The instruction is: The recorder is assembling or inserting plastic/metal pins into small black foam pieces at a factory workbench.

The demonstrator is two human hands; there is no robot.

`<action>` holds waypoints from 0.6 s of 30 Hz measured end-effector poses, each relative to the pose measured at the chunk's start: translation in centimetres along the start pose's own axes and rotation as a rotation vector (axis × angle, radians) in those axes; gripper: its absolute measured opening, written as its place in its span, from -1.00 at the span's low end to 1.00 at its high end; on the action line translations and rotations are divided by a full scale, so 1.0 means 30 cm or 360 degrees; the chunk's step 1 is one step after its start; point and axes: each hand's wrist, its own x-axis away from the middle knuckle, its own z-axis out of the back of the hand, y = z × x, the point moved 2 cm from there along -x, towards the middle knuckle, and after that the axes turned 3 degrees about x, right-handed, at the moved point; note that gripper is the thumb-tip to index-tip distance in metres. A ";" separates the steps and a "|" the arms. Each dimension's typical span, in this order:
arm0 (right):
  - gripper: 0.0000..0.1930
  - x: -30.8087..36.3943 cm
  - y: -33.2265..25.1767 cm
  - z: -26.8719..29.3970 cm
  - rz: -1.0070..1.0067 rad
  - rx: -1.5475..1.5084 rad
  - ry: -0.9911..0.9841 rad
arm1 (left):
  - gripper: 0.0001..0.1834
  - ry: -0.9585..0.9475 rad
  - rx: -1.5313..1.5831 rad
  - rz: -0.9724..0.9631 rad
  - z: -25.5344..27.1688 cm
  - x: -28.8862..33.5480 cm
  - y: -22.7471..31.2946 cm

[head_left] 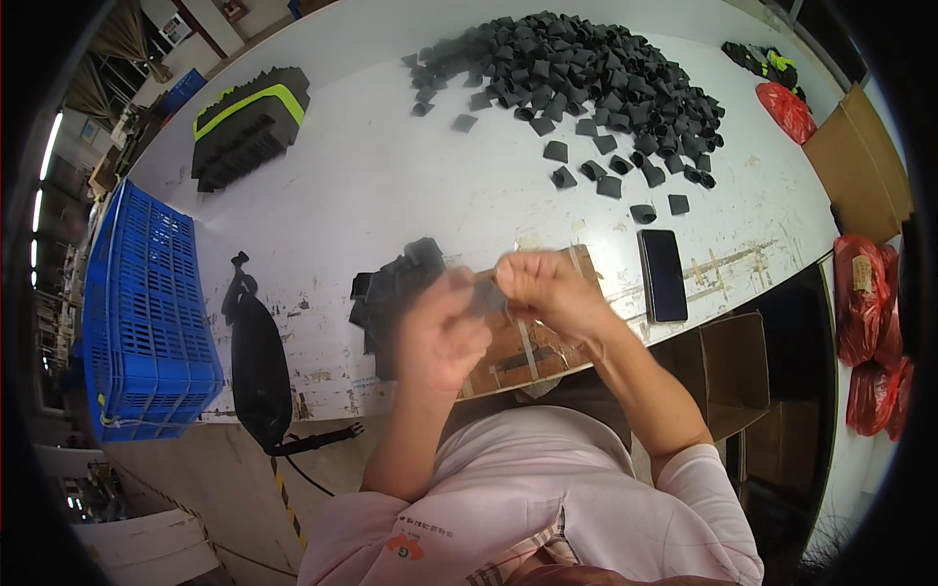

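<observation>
Both my hands are raised over the front edge of the white table (371, 166), above a brown wooden board (557, 363). My right hand (552, 293) is closed, thumb and fingers pinching a small black folded piece (486, 297) that looks like a fabric loop. Motion smears my left hand (445, 337); its curled fingers come close to the same piece, and their grip is unclear. Beside my left hand lies an overlapping stack of similar black pieces (383, 291), partly hidden by it. A large loose heap of black loops (596, 83) spreads over the far side.
A black phone (662, 275) lies right of the board. At the left are a blue plastic crate (147, 313), a black pouch with a strap (260, 366) and a black bundle with a yellow-green band (249, 132). Cardboard (860, 166) and red plastic bags (865, 303) stand at the right.
</observation>
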 end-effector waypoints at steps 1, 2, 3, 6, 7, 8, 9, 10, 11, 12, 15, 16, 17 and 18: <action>-0.74 0.004 0.024 -0.003 0.0035 -0.0016 -0.0026 | -0.84 -0.0070 -0.0047 -0.0021 0.029 0.004 -0.013; -0.74 -0.001 0.029 -0.004 0.0032 -0.0013 -0.0040 | -0.85 -0.0139 -0.0095 -0.0041 0.041 0.006 -0.022; -0.73 -0.002 0.028 -0.004 0.0136 0.0028 0.0005 | -0.87 -0.0087 -0.0250 -0.0157 0.021 0.007 -0.022; -0.72 0.007 0.027 -0.012 0.0278 0.0159 0.0130 | -0.87 0.0244 -0.0856 -0.0582 -0.021 0.009 -0.041; -0.72 0.007 0.021 -0.013 0.0310 0.0249 0.0205 | -0.87 0.0163 -0.0935 -0.0629 -0.024 0.016 -0.034; -0.72 0.006 0.009 -0.015 0.0317 0.0247 0.0204 | -0.87 0.0159 -0.0942 -0.0631 -0.033 0.015 -0.028; -0.72 0.010 -0.004 -0.018 0.0289 0.0186 0.0172 | -0.86 0.0073 -0.0725 -0.0541 -0.047 0.018 -0.031; -0.72 0.011 -0.012 -0.018 0.0261 0.0124 0.0140 | -0.85 -0.0012 -0.0506 -0.0450 -0.056 0.019 -0.034; -0.72 0.002 -0.008 -0.013 0.0262 0.0122 0.0139 | -0.85 -0.0011 -0.0509 -0.0450 -0.055 0.016 -0.032; -0.72 -0.007 0.001 -0.004 0.0220 0.0120 0.0108 | -0.84 0.0035 -0.0469 -0.0436 -0.055 0.010 -0.033; -0.71 -0.023 0.045 -0.001 0.0219 0.0078 0.0081 | -0.87 0.0011 -0.0407 -0.0358 -0.001 0.000 -0.027; -0.71 -0.025 0.054 -0.004 0.0259 0.0036 0.0081 | -0.89 -0.0056 -0.0385 -0.0298 0.015 0.001 -0.025; -0.71 -0.023 0.055 -0.002 0.0265 0.0038 0.0078 | -0.89 -0.0061 -0.0388 -0.0301 0.022 0.005 -0.032; -0.71 -0.022 0.053 0.005 0.0247 0.0041 0.0085 | -0.88 -0.0009 -0.0470 -0.0383 0.015 0.004 -0.037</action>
